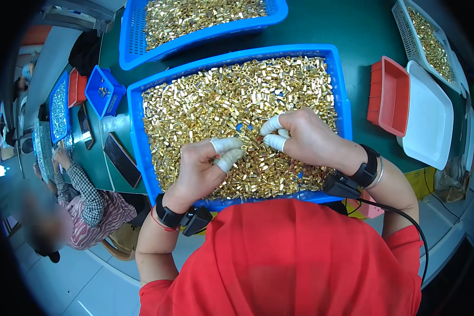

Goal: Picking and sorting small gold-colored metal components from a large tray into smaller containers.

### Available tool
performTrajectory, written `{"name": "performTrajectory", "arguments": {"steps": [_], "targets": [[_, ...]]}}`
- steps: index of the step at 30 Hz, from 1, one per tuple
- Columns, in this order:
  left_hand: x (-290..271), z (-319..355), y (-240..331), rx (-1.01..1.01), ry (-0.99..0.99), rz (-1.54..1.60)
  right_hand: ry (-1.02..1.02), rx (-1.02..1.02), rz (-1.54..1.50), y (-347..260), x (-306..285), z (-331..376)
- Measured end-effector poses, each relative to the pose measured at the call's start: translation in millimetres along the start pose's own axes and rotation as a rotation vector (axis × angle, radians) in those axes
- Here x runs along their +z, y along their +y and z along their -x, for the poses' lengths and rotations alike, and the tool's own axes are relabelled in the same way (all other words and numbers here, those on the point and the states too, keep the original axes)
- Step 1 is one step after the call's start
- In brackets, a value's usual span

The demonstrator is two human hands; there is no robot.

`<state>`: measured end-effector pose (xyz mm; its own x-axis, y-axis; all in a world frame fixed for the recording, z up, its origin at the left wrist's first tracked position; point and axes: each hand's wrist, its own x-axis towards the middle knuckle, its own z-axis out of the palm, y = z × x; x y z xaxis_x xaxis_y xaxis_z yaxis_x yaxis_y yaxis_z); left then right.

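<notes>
A blue plastic tray [344,105] in front of me holds a deep layer of small gold-coloured metal pieces [205,105], many hollow and ring-ended. Over its middle, my left hand [201,167] has thumb and forefinger, both in white finger covers, closed in a pinch. Facing it, my right hand [306,136] also bends its covered thumb and forefinger together, low over the pieces. Whatever lies between the fingertips of either hand is too small to make out. Both wrists carry black straps with small devices.
Behind stands another blue basket [205,32] of gold pieces. To the right are a red bin [388,97], a white tray [429,118] and a white basket [400,26]. A small blue bin [110,100] and a dark phone-like slab [122,159] lie left, near a seated person [97,210].
</notes>
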<state>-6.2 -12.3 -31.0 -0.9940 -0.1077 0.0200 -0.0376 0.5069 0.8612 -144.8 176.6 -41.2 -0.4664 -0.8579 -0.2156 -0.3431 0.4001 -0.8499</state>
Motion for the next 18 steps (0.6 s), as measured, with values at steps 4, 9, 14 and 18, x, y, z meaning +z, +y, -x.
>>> {"name": "performTrajectory", "arguments": {"steps": [4,9,14,18], "targets": [[-34,10,-4,-0.401,0.027,1.070,0.024,-0.041,0.027,-2,2,0],[-38,-1,-5,-0.340,-0.110,1.309,-0.024,-0.161,0.189,-10,16,-13],[-12,-2,-7,-0.514,0.019,0.498,-0.093,-0.120,0.478,-18,29,-22],[-6,-4,-11,-0.285,0.046,0.079,-0.090,-0.123,0.444,-18,29,-23]]}}
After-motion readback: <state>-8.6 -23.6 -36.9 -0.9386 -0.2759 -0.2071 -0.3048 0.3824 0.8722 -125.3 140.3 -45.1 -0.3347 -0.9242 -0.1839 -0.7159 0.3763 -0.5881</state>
